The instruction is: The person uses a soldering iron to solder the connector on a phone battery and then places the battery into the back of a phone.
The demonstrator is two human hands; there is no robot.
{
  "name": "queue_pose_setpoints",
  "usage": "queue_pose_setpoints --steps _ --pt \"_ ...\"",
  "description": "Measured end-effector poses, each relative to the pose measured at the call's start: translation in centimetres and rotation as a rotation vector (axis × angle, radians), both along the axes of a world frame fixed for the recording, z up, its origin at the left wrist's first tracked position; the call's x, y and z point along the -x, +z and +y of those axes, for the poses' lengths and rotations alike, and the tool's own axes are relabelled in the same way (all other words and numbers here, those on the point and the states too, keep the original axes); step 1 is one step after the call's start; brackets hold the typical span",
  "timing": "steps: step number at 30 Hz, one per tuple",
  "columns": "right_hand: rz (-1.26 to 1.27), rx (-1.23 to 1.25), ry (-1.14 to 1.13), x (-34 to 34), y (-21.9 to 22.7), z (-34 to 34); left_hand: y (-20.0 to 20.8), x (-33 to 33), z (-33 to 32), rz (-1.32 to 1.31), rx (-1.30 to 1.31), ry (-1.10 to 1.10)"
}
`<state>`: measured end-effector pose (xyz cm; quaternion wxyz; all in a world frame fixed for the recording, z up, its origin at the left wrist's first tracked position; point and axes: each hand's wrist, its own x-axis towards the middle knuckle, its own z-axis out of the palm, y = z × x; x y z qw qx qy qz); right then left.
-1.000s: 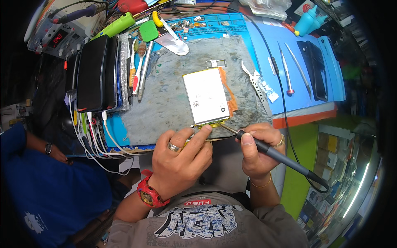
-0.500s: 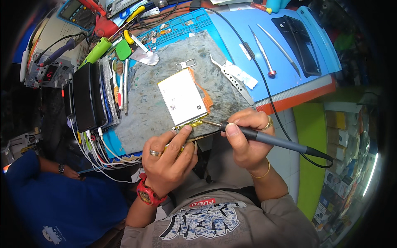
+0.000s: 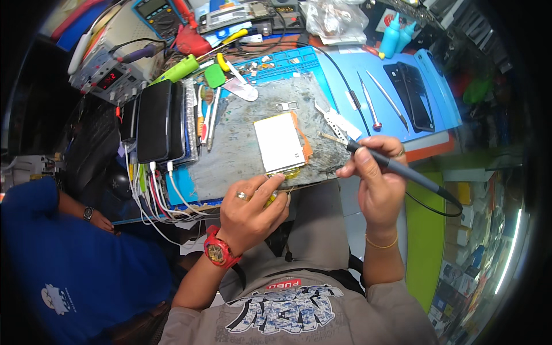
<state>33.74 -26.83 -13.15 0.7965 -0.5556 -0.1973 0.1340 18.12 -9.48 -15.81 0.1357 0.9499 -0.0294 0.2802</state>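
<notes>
A flat white phone battery [image 3: 280, 142] lies on the worn grey mat [image 3: 227, 155], with an orange flex strip [image 3: 306, 146] along its right side. Yellow tape [image 3: 292, 172] covers its near edge. My left hand [image 3: 253, 208] is bent at that edge, its index fingertip touching the taped part. Under its curled fingers shows a small yellow-green piece, mostly hidden, whose kind I cannot make out. In my right hand [image 3: 380, 184] is a soldering iron [image 3: 411, 171], gripped by its dark handle. The iron's tip points left and is raised, apart from the battery.
Tweezers [image 3: 332, 122] and a small metal frame [image 3: 288, 106] lie beyond the battery. Screwdriver [image 3: 371, 109], metal pen-like tool [image 3: 388, 99] and black phone parts [image 3: 409, 95] rest on the blue mat. Phones [image 3: 155, 123] with cables stand left. A co-worker's blue shirt [image 3: 86, 253] is near.
My right hand has drawn the soldering iron's tip up and right, off the battery's taped edge. My left hand stays at that edge. The whole view has shifted, showing more of the bench's far side.
</notes>
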Motion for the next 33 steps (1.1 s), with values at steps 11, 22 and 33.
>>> queue_pose_setpoints --steps 11,22,33 --pt "-0.49 0.209 -0.12 -14.2 6.9 13.7 0.5 0.3 0.5 -0.045 0.008 -0.012" --pt "-0.61 0.753 -0.128 -25.3 5.8 23.6 0.4 0.6 0.6 -0.017 -0.039 -0.037" --pt "-0.241 0.468 0.076 -23.1 3.1 25.2 0.6 0.6 0.6 -0.008 -0.048 -0.052"
